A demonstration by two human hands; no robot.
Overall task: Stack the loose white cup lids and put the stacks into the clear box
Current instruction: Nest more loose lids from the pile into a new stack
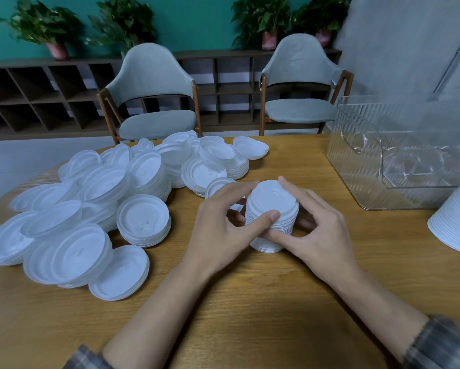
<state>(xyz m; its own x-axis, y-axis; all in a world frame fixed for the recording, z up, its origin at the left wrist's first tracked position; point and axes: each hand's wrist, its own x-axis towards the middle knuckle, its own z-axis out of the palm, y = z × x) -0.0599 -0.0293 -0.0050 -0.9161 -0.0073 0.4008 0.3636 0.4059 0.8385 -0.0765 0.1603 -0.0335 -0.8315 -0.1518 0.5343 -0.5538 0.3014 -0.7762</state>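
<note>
Your left hand (220, 233) and right hand (322, 230) cup lid stack (271, 198) between them; fingers curled round sides, left thumb on near rim; stack upright on table (250, 302).

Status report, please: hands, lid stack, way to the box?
Left hand and right hand grip lid stack, upright on table. Clear box at right, no lids seen inside. Way open.

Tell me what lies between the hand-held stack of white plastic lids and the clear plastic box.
Only the right hand gripping the white lid stack, then bare wooden tabletop, seen in the head view.
</note>
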